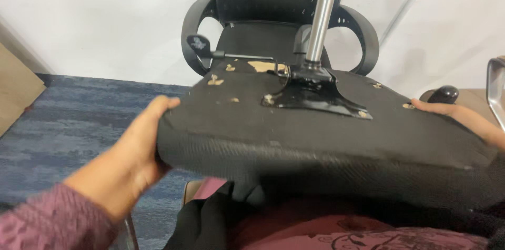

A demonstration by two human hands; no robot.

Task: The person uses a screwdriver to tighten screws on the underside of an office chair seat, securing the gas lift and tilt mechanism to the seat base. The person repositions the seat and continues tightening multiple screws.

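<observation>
**Seat cushion held upside down over the lap**

Seat cushion [315, 145], black and worn, lies underside up across the person's lap, tilted toward the camera. Its fabric is torn in pale patches near the black metal plate [315, 97], from which a chrome gas cylinder [322, 13] rises. A lever with a black paddle [199, 45] sticks out to the left. The left hand [134, 150] grips the cushion's left edge, thumb on top; the right hand [463, 121] clasps the right edge. Behind stands a black mesh chair back with curved armrests [192, 34] against a white wall [94, 13]. Blue carpet [68, 124] covers the floor.
</observation>
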